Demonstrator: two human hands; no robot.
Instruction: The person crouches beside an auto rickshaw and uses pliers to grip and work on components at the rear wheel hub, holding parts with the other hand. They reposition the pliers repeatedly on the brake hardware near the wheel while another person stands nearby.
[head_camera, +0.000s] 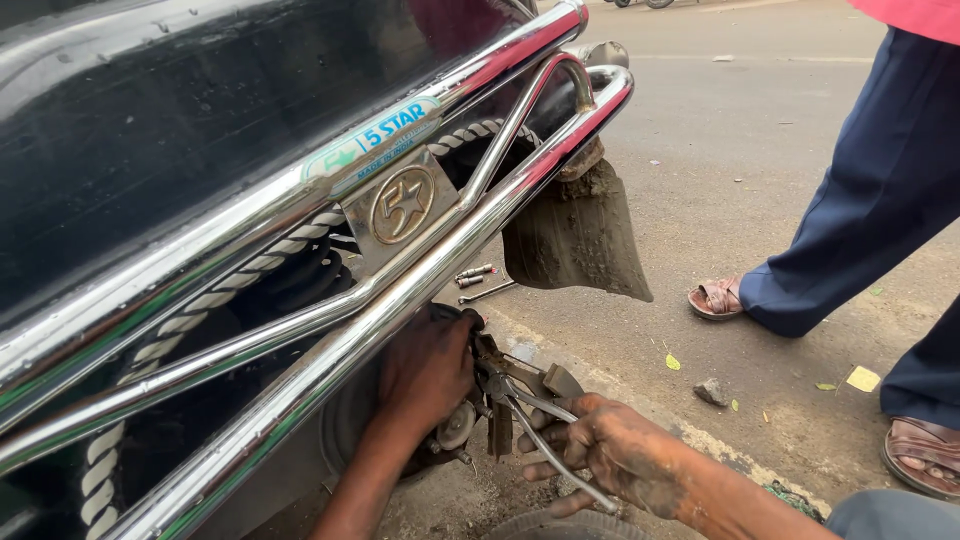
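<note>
Chrome guard: polished tube rails (400, 290) run diagonally across the black vehicle body (150, 120), w/ a badge plate (402, 205) bolted between rails.
Rope: white twisted cord (230, 290) threaded behind the rails, top right down to lower left.
Mudflap: dirty dark flap (575, 235) hangs off the rail end, above the road.
Left hand: left hand (425, 370) reaches in under the lower rail, fingers wrapped round the wheel hub assy (455, 425); grip closed on hub parts, exact part hidden by the hand.
Right hand: greasy right hand (610, 450) grip closed on the handles of metal pliers (530, 425).
Pliers: nose points left-up into the brake/hub area just beside the left hand; handles trail down-right through the right fingers.
Hub position: low, tucked behind the lower rail, near the road edge, between both hands.
Loose bits: small bolts (475, 275) and a thin rod tool (487, 292) lie on the ground under the mudflap, well apart from the hands.
Road: grey asphalt (720, 150) w/ a small stone (710, 392) and yellow leaf scraps (862, 378).
Bystander: another person stands at right, dark blue trousers (860, 200), brown sandals (715, 298), feet on the road.
</note>
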